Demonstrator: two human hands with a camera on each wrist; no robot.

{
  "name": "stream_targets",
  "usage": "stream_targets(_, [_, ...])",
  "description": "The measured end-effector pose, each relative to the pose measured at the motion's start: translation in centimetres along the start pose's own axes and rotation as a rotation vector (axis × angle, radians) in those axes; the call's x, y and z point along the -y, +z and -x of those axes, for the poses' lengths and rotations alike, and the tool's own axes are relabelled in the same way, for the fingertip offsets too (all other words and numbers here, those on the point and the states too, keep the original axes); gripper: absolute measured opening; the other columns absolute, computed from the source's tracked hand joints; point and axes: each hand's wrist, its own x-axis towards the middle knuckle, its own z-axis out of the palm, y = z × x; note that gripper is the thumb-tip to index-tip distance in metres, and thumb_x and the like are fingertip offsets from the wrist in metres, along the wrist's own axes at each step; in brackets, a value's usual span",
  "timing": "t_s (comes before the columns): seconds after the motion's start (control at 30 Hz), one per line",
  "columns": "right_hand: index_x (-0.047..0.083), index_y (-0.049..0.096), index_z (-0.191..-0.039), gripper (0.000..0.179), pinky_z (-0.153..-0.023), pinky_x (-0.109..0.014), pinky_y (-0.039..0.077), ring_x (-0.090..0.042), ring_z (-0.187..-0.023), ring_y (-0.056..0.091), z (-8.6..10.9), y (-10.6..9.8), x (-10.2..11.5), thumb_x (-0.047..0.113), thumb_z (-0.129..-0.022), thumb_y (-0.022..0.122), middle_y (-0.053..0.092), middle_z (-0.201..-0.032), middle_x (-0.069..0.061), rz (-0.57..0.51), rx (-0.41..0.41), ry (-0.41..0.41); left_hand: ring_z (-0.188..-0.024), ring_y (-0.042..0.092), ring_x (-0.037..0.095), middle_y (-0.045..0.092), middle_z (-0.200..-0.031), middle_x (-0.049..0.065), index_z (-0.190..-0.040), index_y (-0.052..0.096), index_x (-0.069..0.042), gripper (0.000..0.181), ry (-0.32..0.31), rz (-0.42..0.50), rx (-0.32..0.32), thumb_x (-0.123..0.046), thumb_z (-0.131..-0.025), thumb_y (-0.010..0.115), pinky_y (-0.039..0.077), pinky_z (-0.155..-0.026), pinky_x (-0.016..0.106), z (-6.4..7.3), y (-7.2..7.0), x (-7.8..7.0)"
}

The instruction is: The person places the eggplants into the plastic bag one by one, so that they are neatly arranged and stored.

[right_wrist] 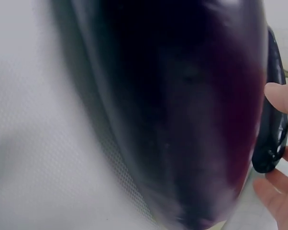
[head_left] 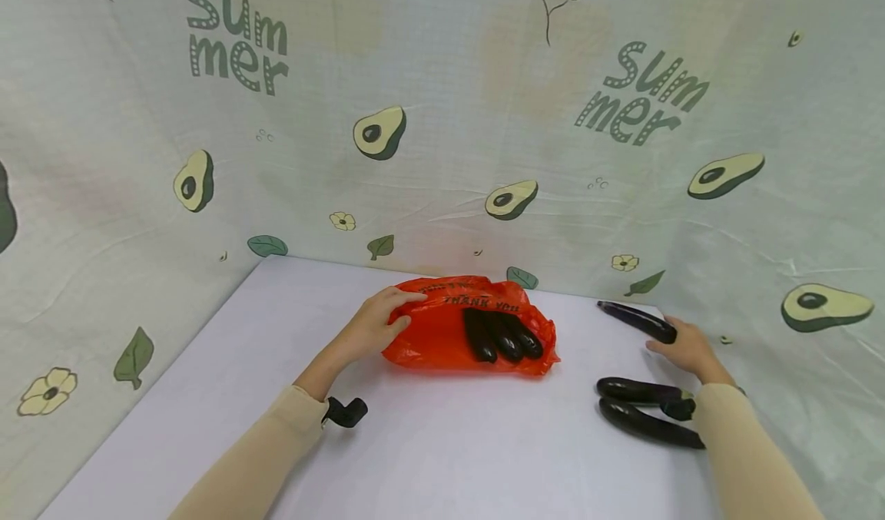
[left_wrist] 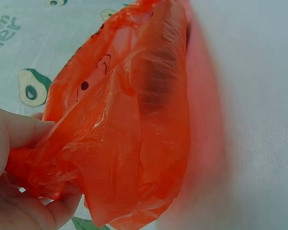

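The left hand (head_left: pixel 376 320) pinches the left side of a red plastic bag (head_left: pixel 425 339) printed "THANK YOU"; in the left wrist view its thumb and fingers (left_wrist: pixel 24 129) bunch the film. Three dark eggplants (head_left: pixel 508 337) lie side by side at the bag's open mouth, their far ends hidden inside. Over at the table's back right, the right hand (head_left: pixel 687 347) grips the near end of a long eggplant (head_left: pixel 636 318). In the right wrist view, the thumb lies along one side of that eggplant (right_wrist: pixel 271 115), with fingers around its lower end.
Two more eggplants (head_left: pixel 646 424) lie beside the right forearm; one looms large and blurred (right_wrist: pixel 172 105) close to the right wrist camera. A white table (head_left: pixel 470 443) is bordered by a hanging cloth (head_left: pixel 442 159) with avocado prints at the back and sides.
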Motion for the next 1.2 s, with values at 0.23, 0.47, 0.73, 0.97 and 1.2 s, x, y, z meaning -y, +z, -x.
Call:
stream_targets(0.23, [-0.025,0.035,-0.146,0.081,-0.107,-0.078,0.036,-0.07,-0.128,0.037,0.5,-0.4,0.5,0.029,-0.098,0.071,0.04,-0.138,-0.055,0.013,0.006,0.015,-0.136,0.055,0.037,0.058,-0.146,0.015,-0.148,0.063,-0.013,0.048,0.017,0.003,0.005,-0.001,-0.102,0.066,0.049,-0.113,0.057,-0.1,0.2,-0.1])
stream_targets(0.47, [-0.021,0.046,-0.14,0.068,-0.101,-0.076,0.04,-0.068,-0.121,0.044,0.5,-0.2,0.5,0.024,-0.096,0.072,0.048,-0.131,-0.052,0.024,-0.023,0.013,-0.139,0.053,0.036,0.058,-0.149,0.014,-0.148,0.063,-0.016,0.048,0.002,0.007,0.002,-0.002,-0.102,0.067,0.046,-0.115,0.057,-0.1,0.0,-0.2])
stream_targets(0.73, [-0.016,0.049,-0.138,0.061,-0.093,-0.068,0.051,-0.062,-0.117,0.055,0.3,0.2,0.5,0.018,-0.094,0.074,0.054,-0.133,-0.046,-0.031,-0.015,0.054,-0.14,0.053,0.035,0.058,-0.149,0.012,-0.149,0.063,-0.017,0.048,-0.004,0.013,0.006,-0.003,-0.103,0.066,0.047,-0.115,0.057,-0.1,0.0,-0.2])
stream_targets(0.97, [-0.018,0.049,-0.137,0.06,-0.088,-0.065,0.054,-0.06,-0.113,0.058,0.6,-0.2,1.0,0.016,-0.094,0.074,0.06,-0.128,-0.043,-0.025,0.013,0.051,-0.141,0.052,0.035,0.058,-0.149,0.012,-0.149,0.062,-0.018,0.049,-0.006,0.021,0.014,-0.004,-0.103,0.066,0.046,-0.115,0.057,-0.1,0.1,-0.3])
stream_targets(1.2, [-0.018,0.047,-0.141,0.069,-0.092,-0.067,0.053,-0.059,-0.115,0.057,0.6,-0.6,2.1,0.025,-0.095,0.074,0.058,-0.129,-0.044,-0.042,0.103,0.08,-0.139,0.053,0.035,0.06,-0.146,0.012,-0.148,0.063,-0.016,0.048,-0.003,0.017,0.002,-0.003,-0.102,0.067,0.047,-0.115,0.057,-0.1,0.0,-0.4])
